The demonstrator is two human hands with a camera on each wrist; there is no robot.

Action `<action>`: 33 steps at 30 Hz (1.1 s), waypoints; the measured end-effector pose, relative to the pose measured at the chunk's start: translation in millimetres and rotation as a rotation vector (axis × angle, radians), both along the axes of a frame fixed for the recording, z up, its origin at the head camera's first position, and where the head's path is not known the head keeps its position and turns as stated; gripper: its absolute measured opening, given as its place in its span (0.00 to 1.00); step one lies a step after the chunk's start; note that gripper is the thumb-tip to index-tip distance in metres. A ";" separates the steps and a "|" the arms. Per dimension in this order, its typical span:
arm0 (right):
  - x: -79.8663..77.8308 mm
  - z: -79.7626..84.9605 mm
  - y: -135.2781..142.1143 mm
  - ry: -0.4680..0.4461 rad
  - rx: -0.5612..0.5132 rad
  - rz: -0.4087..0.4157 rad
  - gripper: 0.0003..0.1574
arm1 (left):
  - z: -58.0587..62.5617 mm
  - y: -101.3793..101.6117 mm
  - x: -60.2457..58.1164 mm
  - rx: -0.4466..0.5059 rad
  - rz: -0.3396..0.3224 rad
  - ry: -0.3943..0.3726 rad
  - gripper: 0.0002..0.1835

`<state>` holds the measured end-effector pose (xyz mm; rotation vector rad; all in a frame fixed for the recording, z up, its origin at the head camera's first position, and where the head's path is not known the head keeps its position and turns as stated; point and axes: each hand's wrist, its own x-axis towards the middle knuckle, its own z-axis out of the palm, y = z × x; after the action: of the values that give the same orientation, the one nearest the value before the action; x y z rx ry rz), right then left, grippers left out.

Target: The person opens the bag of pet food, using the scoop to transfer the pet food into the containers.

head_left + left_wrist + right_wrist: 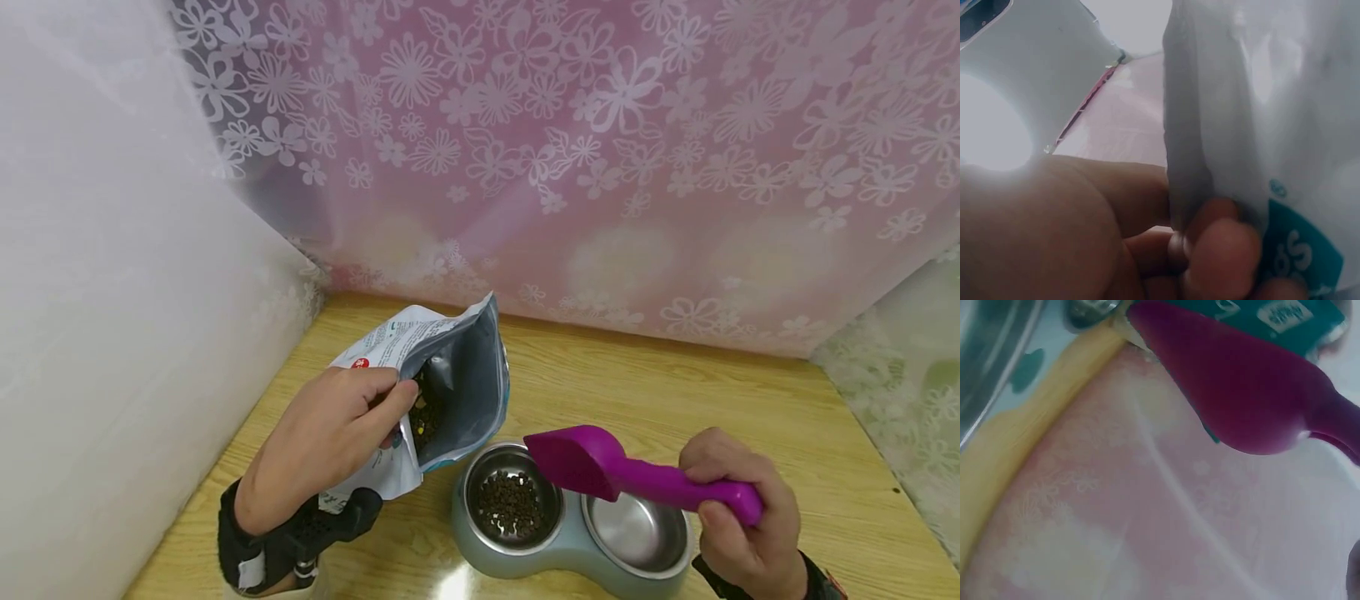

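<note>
In the head view my left hand pinches the near edge of a white foil bag, whose mouth gapes to the right. Dark kibble with a few lighter bits lies inside it. My right hand grips the handle of a purple scoop, held over a grey double bowl. The scoop's tip points left, toward the bag. Brown kibble covers much of the left steel bowl's bottom; the right steel bowl shows bare metal, partly hidden beneath the scoop.
A wooden tabletop carries everything. Behind it hangs a pink curtain with white flowers, reaching down to the table's back edge. A white sheet closes off the left side, and a flowered pale sheet stands at the right.
</note>
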<state>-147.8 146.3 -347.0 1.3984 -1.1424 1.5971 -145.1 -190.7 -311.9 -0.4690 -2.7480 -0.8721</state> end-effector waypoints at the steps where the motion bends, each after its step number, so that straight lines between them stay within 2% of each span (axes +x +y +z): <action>1: -0.9 1.3 0.7 -0.050 -0.086 0.037 0.10 | 0.7 0.2 -0.3 -0.001 0.000 0.001 0.24; 4: -5.5 5.7 7.3 -0.214 -0.389 0.140 0.10 | 2.6 1.1 -0.7 -0.004 -0.009 0.001 0.23; 6: -8.3 10.3 12.8 -0.310 -0.541 0.178 0.10 | 3.4 1.9 -1.0 -0.008 -0.014 0.002 0.24; 9: -12.0 16.7 12.1 -0.390 -0.632 0.197 0.13 | 3.7 3.4 -1.4 -0.020 -0.018 0.004 0.23; 12: -12.3 22.8 -2.7 -0.387 -0.579 0.248 0.16 | 3.0 4.7 -1.8 -0.040 -0.015 0.013 0.23; 15: -8.6 27.0 -26.0 -0.331 -0.458 0.271 0.15 | 1.2 5.0 -1.8 -0.060 -0.008 0.020 0.23; 18: -1.0 27.1 -48.8 -0.289 -0.338 0.191 0.13 | -0.2 5.1 -0.8 -0.063 -0.010 0.016 0.23; 21: 5.6 24.9 -65.0 -0.271 -0.176 -0.012 0.13 | -1.1 5.6 0.5 -0.052 -0.013 0.007 0.23; 24: 7.5 22.4 -73.9 -0.243 -0.074 -0.139 0.13 | -2.0 6.0 2.1 -0.036 -0.010 0.010 0.23; 27: 6.9 20.4 -73.3 -0.249 -0.021 -0.158 0.12 | -2.5 6.7 3.3 -0.026 -0.011 0.010 0.23; 33: 7.8 18.8 -65.7 -0.319 0.036 -0.142 0.11 | -3.4 10.0 0.2 -0.026 -0.061 0.012 0.23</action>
<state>-140.0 80.7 -328.2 1.0802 -1.4271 1.7442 -144.9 -180.7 -315.2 -0.5637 -2.7499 -0.8460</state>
